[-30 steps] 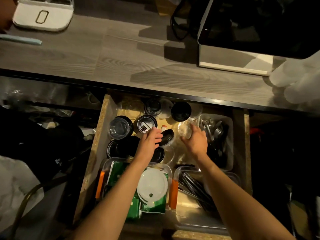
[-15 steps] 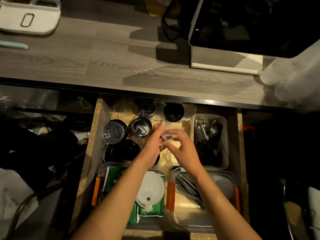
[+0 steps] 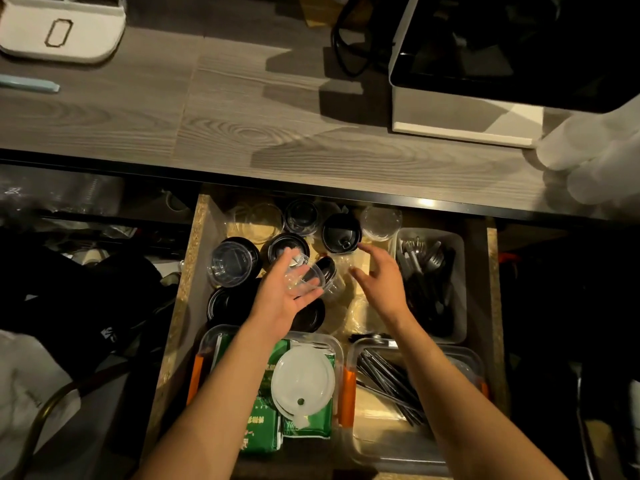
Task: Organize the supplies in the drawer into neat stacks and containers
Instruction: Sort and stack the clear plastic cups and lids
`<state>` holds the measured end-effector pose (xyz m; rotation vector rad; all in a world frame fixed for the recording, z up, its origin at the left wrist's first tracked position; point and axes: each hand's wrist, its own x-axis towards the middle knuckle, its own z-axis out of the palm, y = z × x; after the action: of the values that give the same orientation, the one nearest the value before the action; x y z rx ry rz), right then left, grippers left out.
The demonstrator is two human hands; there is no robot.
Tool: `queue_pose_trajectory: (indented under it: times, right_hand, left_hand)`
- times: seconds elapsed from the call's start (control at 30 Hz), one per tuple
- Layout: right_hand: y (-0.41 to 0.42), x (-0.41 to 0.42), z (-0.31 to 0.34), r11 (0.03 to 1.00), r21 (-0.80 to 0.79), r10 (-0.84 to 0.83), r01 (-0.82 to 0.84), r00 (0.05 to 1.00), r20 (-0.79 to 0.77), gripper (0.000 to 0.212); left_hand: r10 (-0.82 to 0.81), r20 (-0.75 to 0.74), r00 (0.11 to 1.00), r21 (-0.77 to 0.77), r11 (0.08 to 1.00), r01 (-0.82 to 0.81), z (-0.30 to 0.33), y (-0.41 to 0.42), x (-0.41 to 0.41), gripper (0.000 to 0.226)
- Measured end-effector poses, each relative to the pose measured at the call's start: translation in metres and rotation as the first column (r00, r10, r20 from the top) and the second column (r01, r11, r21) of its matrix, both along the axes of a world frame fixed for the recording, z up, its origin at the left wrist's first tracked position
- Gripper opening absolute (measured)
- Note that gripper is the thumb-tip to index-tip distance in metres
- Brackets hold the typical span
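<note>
An open wooden drawer [image 3: 188, 258] holds several small black sauce cups [image 3: 341, 232] and clear lids [image 3: 230, 265]. My left hand [image 3: 280, 296] holds a small clear plastic cup [image 3: 306, 280] above the black cups in the drawer's middle. My right hand [image 3: 379, 277] hovers just right of it with fingers spread, holding nothing. Another clear cup [image 3: 381, 221] sits at the drawer's back.
A white bin of metal forks [image 3: 431, 271] fills the right side. Front left, a clear container [image 3: 221, 336] holds green packets and a white round lid [image 3: 303, 379]; front right, another holds dark utensils [image 3: 388, 379]. The grey countertop [image 3: 242, 116] carries an appliance [image 3: 502, 57].
The clear cup passed from my right hand to my left. My hands met in the middle, then my right hand drew away to the right, empty.
</note>
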<state>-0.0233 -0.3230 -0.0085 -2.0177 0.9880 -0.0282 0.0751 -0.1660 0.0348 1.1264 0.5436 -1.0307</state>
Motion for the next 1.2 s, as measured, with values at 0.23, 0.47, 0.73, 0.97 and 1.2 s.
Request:
queue_pose_trajectory:
  times: [0.23,0.47,0.73,0.97,1.2]
  right_hand:
    - [-0.006,0.011,-0.039,0.981,-0.060,0.157,-0.182,0.942,-0.297,0.029]
    - [0.006,-0.009,0.022,0.997,-0.007,-0.079,0.079,0.997,0.008,0.016]
    - [0.057,-0.015,0.063,0.964,-0.033,0.265,-0.263,0.957,0.115,0.027]
    - [0.068,-0.022,0.069,0.899,0.010,0.432,-0.438,0.891,0.137,0.051]
    - [0.061,-0.019,0.075,0.927,0.374,-0.156,0.030,0.937,0.312,0.033]
  left_hand:
    - [-0.039,-0.017,0.999,0.034,0.999,0.040,-0.011,0.006,0.003,0.045]
    - [-0.078,0.025,0.997,0.067,0.995,0.076,0.001,-0.001,0.000,0.030]
    - [-0.157,0.018,0.987,0.026,0.987,0.156,0.021,-0.012,-0.016,0.046]
    - [-0.247,0.054,0.967,0.089,0.966,0.242,0.028,-0.006,-0.023,0.058]
    - [-0.112,0.049,0.992,0.001,0.994,0.112,0.025,0.004,-0.022,0.032]
